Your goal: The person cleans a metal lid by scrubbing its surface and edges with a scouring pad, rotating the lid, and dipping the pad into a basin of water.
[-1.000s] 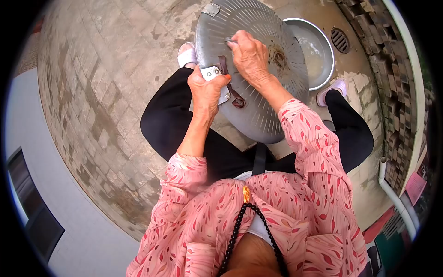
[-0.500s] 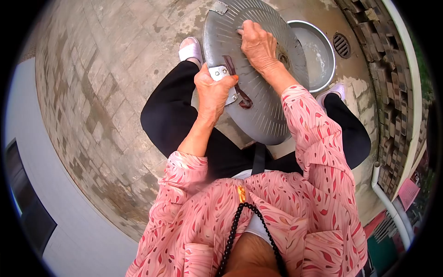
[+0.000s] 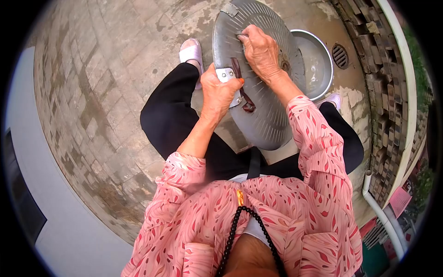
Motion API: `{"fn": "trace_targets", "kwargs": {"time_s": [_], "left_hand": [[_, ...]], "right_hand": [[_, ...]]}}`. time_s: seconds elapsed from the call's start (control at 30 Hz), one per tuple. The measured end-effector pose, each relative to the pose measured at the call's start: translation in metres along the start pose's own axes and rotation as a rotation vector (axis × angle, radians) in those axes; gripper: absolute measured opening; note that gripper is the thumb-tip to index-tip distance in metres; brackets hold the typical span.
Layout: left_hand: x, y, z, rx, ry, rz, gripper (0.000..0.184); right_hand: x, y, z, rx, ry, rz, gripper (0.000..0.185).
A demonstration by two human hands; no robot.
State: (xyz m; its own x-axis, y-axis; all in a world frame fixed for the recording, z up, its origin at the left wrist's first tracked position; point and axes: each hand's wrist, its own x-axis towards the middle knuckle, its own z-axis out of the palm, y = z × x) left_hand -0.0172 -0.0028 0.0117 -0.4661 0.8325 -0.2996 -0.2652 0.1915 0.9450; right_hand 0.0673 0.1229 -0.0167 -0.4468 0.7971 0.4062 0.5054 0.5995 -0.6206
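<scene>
A large round grey metal steamer tray (image 3: 267,122), cut with many narrow slots, stands tilted between my knees. My left hand (image 3: 218,92) is closed round its rim at a riveted light metal bracket (image 3: 226,75). A dark brown strap (image 3: 248,105) hangs beside that bracket, against the slotted face. Over the upper part of the face, my right hand (image 3: 262,53) is closed, fingertips pressed together. Something small and greyish shows at those fingertips, too small to name. Behind the tray sits a metal basin (image 3: 318,69) holding cloudy water, partly covered by the tray.
Wet paving (image 3: 124,92) spreads to the left, up to a pale wall (image 3: 69,221). On the right are a round floor drain (image 3: 340,55), a stacked brick edging (image 3: 390,92) and a white pipe (image 3: 383,217). My slippered feet flank the tray and basin.
The tray, with my left hand on it, has shifted slightly right and down in view. My right hand has slid a little down, still closed at the slotted face.
</scene>
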Motion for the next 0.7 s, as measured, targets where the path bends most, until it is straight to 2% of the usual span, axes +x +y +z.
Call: {"fn": "trace_targets", "kwargs": {"time_s": [0.03,0.1,0.23,0.3,0.4,0.5,0.57,0.63,0.7], "left_hand": [[0.0,-0.001,0.001,0.014,0.011,0.019,0.029],[0.001,-0.004,0.0,0.05,0.035,0.056,0.028],[-0.002,-0.004,-0.002,0.115,0.015,0.052,0.03],[-0.002,-0.003,-0.001,0.1,0.015,0.029,0.03],[-0.001,-0.003,-0.007,0.127,0.018,0.005,0.03],[-0.001,-0.004,-0.008,0.206,0.003,0.155,0.03],[0.004,-0.004,-0.007,0.14,0.009,0.096,0.03],[0.001,-0.008,-0.007,0.142,-0.002,0.059,0.029],[0.003,-0.004,-0.008,0.135,-0.003,0.038,0.03]], "right_hand": [[-0.001,-0.017,0.001,0.137,0.025,-0.112,0.011],[-0.001,-0.04,-0.002,0.192,-0.079,-0.281,0.01],[0.054,-0.008,0.022,-0.074,-0.058,-0.234,0.008],[0.064,-0.009,0.025,-0.104,-0.038,-0.283,0.008],[0.021,-0.034,0.006,0.176,-0.162,-0.325,0.011],[0.01,-0.053,-0.012,0.262,-0.292,-0.48,0.012],[0.036,-0.037,0.006,0.152,-0.178,-0.476,0.008],[0.068,-0.009,0.028,-0.068,-0.115,-0.347,0.006],[0.062,-0.015,0.031,-0.018,-0.045,-0.4,0.007]]}}
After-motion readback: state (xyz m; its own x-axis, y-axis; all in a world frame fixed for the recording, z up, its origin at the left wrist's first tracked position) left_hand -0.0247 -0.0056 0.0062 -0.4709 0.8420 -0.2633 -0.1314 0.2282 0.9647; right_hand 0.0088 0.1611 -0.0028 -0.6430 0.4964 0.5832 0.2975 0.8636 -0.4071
